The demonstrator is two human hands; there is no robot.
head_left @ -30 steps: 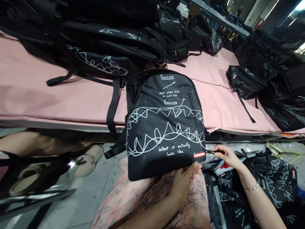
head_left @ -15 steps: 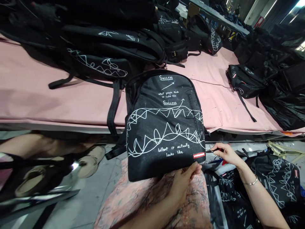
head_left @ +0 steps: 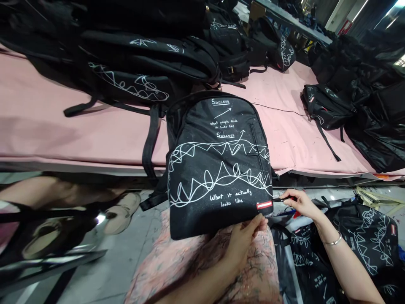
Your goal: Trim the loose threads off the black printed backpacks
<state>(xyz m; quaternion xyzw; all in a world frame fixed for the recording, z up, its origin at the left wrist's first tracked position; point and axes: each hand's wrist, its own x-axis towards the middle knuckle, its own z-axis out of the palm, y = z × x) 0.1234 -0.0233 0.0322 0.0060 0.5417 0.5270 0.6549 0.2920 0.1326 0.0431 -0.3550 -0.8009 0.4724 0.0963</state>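
Observation:
A black backpack point(head_left: 218, 169) with white scribbled lines and lettering rests upright against the table edge, over my lap. My left hand point(head_left: 243, 238) pinches its lower right corner, thumb on the front just below a small red label point(head_left: 264, 205). In my right hand point(head_left: 300, 203) is a pair of small dark scissors point(head_left: 284, 197), held by the handles. Their thin tip points left and reaches the bag's side by the label's upper right corner; whether the blades are parted cannot be made out.
A pink-covered table point(head_left: 126, 139) runs across, with black backpacks point(head_left: 152, 63) piled at the back left and a smaller bag point(head_left: 329, 105) at right. More printed bags point(head_left: 363, 236) lie low at right. At left are another person's leg point(head_left: 63, 190) and shoe point(head_left: 122, 213).
The scissors' tip has come slightly left and up, onto the label's corner. The label sits tilted a little more, and the backpack has barely shifted.

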